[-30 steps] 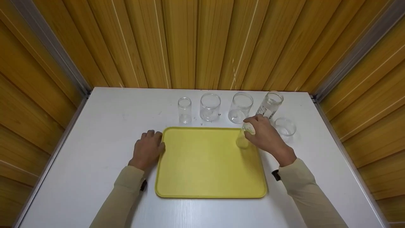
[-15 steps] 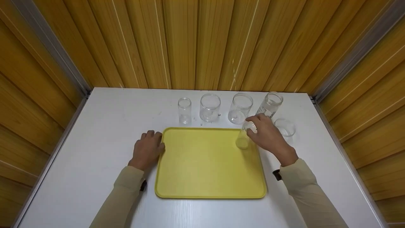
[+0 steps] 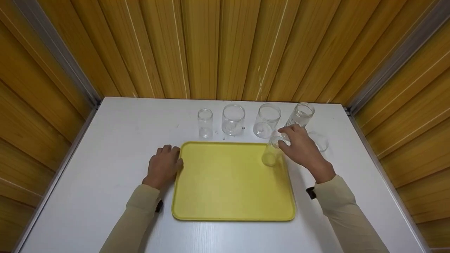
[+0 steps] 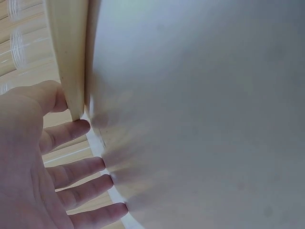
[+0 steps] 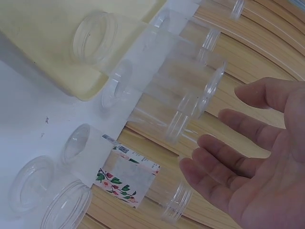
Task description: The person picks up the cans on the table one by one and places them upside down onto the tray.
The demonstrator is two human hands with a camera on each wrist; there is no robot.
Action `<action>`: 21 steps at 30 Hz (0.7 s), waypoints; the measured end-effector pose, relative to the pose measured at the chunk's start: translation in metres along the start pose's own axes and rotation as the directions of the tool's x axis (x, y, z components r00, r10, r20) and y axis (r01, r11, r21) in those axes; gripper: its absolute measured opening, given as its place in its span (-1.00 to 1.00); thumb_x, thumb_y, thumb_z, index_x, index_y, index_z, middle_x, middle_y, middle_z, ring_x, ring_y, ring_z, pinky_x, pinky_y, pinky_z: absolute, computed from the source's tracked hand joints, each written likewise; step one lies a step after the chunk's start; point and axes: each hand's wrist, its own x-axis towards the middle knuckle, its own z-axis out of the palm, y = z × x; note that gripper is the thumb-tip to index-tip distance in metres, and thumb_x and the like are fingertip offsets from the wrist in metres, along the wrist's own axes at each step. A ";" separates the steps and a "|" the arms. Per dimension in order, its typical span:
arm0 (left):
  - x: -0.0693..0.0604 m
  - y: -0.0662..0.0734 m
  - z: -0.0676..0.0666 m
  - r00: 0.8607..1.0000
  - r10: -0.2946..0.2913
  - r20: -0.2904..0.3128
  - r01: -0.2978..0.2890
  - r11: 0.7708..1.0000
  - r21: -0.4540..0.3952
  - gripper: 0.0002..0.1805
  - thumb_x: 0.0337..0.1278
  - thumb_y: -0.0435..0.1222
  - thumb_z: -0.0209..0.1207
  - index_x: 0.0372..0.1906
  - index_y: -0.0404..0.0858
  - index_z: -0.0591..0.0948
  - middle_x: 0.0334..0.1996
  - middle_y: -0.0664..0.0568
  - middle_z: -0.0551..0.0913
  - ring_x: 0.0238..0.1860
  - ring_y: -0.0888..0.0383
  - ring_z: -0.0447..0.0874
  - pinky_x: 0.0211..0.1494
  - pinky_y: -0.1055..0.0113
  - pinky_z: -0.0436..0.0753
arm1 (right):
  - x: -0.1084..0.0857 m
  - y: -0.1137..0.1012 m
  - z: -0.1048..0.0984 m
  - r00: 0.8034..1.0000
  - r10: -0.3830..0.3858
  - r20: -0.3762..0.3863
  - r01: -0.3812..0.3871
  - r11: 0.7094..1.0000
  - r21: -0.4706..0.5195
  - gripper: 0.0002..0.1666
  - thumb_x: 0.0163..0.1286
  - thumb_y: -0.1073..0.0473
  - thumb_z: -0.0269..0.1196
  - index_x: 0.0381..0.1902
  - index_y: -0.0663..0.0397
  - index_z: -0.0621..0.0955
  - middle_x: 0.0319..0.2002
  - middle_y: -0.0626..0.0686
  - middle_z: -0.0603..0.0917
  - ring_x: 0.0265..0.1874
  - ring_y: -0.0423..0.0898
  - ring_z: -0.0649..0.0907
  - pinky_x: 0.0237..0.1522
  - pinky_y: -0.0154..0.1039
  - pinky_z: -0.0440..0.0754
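Observation:
A clear jar (image 3: pixel 270 157) stands upright on the far right corner of the yellow tray (image 3: pixel 232 186). My right hand (image 3: pixel 300 146) is just to the right of its top, fingers loosely spread. In the right wrist view, a gap separates the fingers (image 5: pixel 224 143) from the jar (image 5: pixel 138 43), and the hand holds nothing. At the tray's far left corner, my left hand (image 3: pixel 163 167) rests with its thumb touching the rim. The left wrist view shows its fingers (image 4: pixel 78 171) extended, their tips on the white table (image 4: pixel 200 119).
Behind the tray stand a narrow jar (image 3: pixel 205 123), two wider jars, one of them this left one (image 3: pixel 233 121), and a taller jar (image 3: pixel 304 111) with a flowered label (image 5: pixel 126 174). A low clear container (image 3: pixel 320 142) sits right of my right hand. Wood-patterned walls enclose the table.
My right hand has let go of the clear jar and moved slightly right and away from it. The jar stays on the tray. The left hand has not moved.

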 end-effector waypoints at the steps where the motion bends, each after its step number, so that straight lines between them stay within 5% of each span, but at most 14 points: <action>1: 0.000 0.000 0.000 1.000 0.000 -0.001 0.000 1.000 0.000 -0.56 0.50 -0.17 0.16 0.28 -0.35 0.61 0.19 -0.32 0.57 0.15 -0.30 0.55 -0.02 -0.22 0.67 | 0.000 0.000 0.000 1.000 -0.001 -0.003 0.001 1.000 -0.001 -0.58 0.50 0.31 0.27 0.24 0.40 0.61 0.15 0.43 0.53 0.16 0.35 0.52 0.02 0.28 0.61; 21: -0.001 0.000 -0.001 0.998 0.050 -0.043 -0.049 0.999 0.022 -0.63 0.46 -0.22 0.13 0.17 -0.37 0.64 0.07 -0.32 0.61 -0.01 -0.27 0.58 -0.19 -0.17 0.69 | 0.000 0.009 -0.011 0.997 0.076 0.020 -0.075 0.997 -0.015 -0.59 0.52 0.25 0.26 0.24 0.37 0.61 0.22 0.45 0.51 0.24 0.39 0.46 0.14 0.37 0.54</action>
